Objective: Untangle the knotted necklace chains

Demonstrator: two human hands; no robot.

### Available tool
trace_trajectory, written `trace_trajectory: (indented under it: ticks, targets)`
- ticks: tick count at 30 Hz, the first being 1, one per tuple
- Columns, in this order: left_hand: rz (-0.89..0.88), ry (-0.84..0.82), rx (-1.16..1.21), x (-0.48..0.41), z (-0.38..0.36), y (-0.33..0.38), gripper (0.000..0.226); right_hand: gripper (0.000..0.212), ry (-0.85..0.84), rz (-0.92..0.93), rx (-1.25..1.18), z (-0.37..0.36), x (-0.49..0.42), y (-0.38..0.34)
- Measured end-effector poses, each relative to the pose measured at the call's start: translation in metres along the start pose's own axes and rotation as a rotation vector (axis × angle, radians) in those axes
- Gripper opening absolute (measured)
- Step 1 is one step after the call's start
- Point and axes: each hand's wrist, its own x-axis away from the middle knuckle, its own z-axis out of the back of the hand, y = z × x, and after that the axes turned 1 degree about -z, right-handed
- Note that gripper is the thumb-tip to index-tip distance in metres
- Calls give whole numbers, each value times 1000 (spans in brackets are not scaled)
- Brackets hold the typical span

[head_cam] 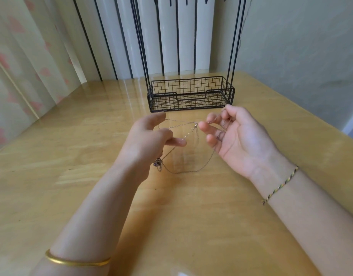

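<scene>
L hand [149, 140], R hand [237, 140] aloft, chains [195, 124] btwn

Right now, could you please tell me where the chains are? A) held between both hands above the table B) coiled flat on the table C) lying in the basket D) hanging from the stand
A: the chains run from the left hand to the right hand, with a loop hanging below them over the table.
</scene>
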Motion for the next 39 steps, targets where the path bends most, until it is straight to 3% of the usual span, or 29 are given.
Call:
trace_trajectory:
  ticks: [11,18,22,34,39]
  targets:
    - [-46,-174,-201,5,-5,1,81,29,103,71,2,8,-9,2]
    - [-92,-268,-176,9,-7,4,107,28,134,51,33,9,-10,2]
    - [-96,-274,-145,12,-9,7,109,28,97,27,49,9,-10,3]
    - [-255,5,-536,5,-12,-1,101,29,-55,21,-25,2,-5,2]
    - [-279,131,-622,3,-8,-3,78,29,-71,-9,25,0,-4,3]
